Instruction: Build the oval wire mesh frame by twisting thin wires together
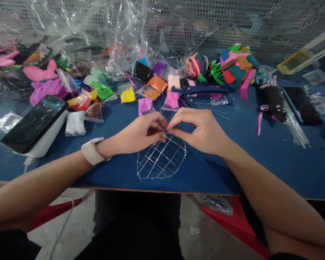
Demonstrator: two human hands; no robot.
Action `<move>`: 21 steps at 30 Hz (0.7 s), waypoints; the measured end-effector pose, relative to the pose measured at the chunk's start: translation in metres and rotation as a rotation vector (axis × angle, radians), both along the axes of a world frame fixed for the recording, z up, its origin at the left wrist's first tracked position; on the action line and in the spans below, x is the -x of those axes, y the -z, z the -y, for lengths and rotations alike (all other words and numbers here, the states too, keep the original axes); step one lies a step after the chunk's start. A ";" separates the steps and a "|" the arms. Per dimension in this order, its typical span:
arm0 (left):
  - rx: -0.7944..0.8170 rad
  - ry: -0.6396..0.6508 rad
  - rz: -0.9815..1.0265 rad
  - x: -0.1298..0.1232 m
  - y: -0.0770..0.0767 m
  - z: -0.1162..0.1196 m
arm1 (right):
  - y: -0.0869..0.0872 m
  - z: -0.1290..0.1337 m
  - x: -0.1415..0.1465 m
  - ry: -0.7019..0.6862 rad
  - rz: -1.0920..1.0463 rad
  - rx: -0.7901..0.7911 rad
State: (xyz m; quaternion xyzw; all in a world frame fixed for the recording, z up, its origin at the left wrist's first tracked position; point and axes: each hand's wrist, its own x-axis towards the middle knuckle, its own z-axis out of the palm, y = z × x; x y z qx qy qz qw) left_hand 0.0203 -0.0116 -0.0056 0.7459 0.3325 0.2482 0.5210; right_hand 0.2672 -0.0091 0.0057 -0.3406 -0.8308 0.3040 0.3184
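A rounded wire mesh frame (161, 157), with thin silvery wires crossing in a grid, sits over the blue table near its front edge. My left hand (141, 133), a pale band on its wrist, pinches the far end of the frame between thumb and fingers. Right beside it, my right hand (199, 130) has its thumb and forefinger pressed together on a wire at that same end. The fingertips of both hands almost meet there and hide the exact point of grip. Just beyond them lie small bags of pink clay (171, 100) and dark blue pliers (200, 89).
A phone (34, 124) leans on a white block at left; another phone (302, 104) lies at right beside a bundle of wires (296, 128) and a black clay figure (273, 101). Bagged clay and a multicoloured clay model (235, 66) line the back, before a perforated metal panel (233, 21).
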 end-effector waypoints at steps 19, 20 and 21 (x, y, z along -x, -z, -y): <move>-0.895 -0.163 0.014 0.003 0.007 0.006 | 0.000 0.014 0.008 0.124 -0.075 -0.060; -0.897 -0.176 0.013 0.003 0.008 0.006 | 0.000 0.014 0.008 0.131 -0.065 -0.063; -0.897 -0.189 0.014 0.004 0.008 0.006 | 0.000 0.014 0.008 0.135 -0.056 -0.064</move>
